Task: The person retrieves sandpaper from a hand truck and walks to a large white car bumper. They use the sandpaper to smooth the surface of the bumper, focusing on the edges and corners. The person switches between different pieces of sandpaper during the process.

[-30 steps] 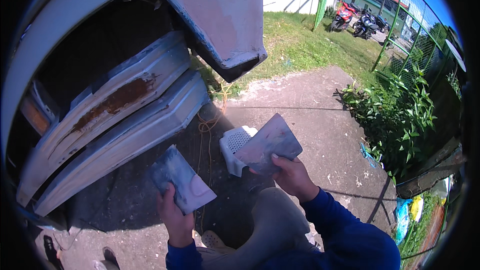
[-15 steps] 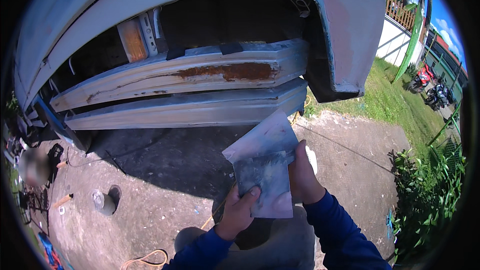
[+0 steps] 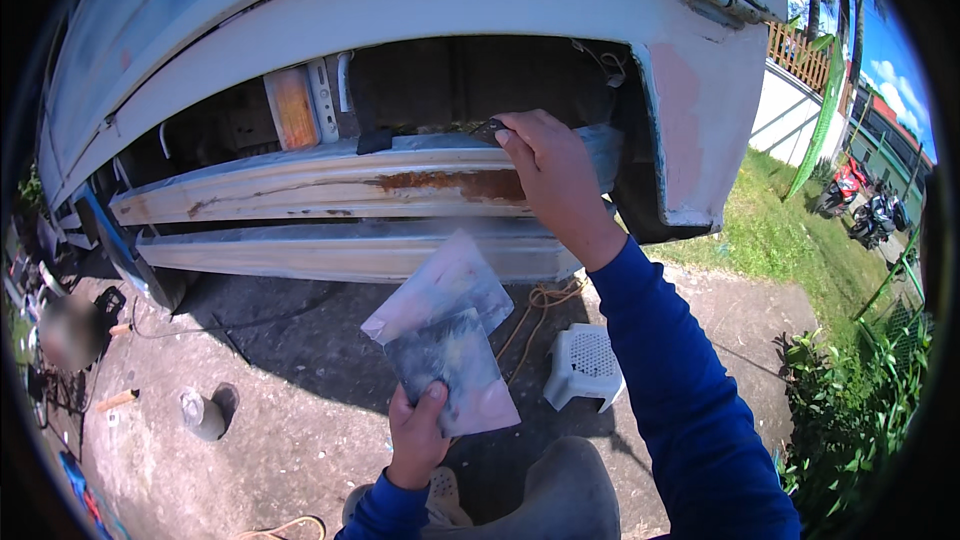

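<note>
My left hand (image 3: 418, 435) is closed on overlapping flat sheets, its thumb on top and its fingers underneath. The pinkish-white sheet (image 3: 455, 275) and the dark grey sheet (image 3: 440, 345) are smeared with stains. Over the upper metal bar (image 3: 300, 193), which has a rusty patch (image 3: 450, 184), my right hand (image 3: 550, 165) pinches a small dark flat piece (image 3: 488, 130); its kind is unclear. Another dark piece (image 3: 375, 141) lies on the bar's top edge, further left. My right hand hides the bar's right part.
A second metal bar (image 3: 250, 258) runs below the first, under the pale vehicle body (image 3: 400, 0). On the concrete stand a white plastic stool (image 3: 585, 365) and a grey cylinder (image 3: 203, 416). A yellowish cord (image 3: 540, 315) lies by the stool. Leafy plants (image 3: 850, 400) border the right.
My right hand has left the sheets and reached up to the bar, taking hold of the right-hand dark piece. My left hand has moved left with the sheets. The stool has come into fuller view.
</note>
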The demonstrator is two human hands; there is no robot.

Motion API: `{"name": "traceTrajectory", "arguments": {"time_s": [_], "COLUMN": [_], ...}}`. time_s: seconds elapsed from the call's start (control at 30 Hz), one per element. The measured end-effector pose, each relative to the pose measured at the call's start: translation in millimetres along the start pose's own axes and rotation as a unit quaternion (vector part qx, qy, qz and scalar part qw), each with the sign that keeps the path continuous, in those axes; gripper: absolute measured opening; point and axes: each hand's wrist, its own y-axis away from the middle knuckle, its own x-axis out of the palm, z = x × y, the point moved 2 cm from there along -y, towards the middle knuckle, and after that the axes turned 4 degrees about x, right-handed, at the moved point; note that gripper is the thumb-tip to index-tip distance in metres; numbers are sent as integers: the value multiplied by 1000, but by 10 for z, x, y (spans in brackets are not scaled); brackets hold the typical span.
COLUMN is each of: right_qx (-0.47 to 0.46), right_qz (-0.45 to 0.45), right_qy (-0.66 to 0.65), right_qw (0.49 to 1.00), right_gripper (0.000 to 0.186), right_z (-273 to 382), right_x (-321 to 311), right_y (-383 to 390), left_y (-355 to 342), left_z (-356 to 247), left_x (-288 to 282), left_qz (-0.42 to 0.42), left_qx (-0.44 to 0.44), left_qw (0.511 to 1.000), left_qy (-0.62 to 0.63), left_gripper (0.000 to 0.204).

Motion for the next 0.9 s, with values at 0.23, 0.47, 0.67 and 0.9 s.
{"name": "traceTrajectory", "arguments": {"time_s": [0.23,0.47,0.67,0.9], "right_qx": [240,355,392,333], "right_qz": [-7,-22,-30,4], "right_qy": [-413,-609,-589,-431], "right_qw": [878,709,706,838], "right_gripper": [27,27,21,51], "right_z": [-26,-92,-271,30], "right_x": [-348,-670,-793,-972], "right_y": [605,1263,1552,1899], "left_y": [-94,-198,-187,-241], "left_z": [148,341,397,481], "left_x": [-131,-7,129,242], "left_qz": [14,42,68,26], "left_qx": [5,-1,-17,-21], "left_qw": [1000,999,997,999], "left_qy": [-16,-20,-19,-19], "left_gripper": [37,41,42,40]}}
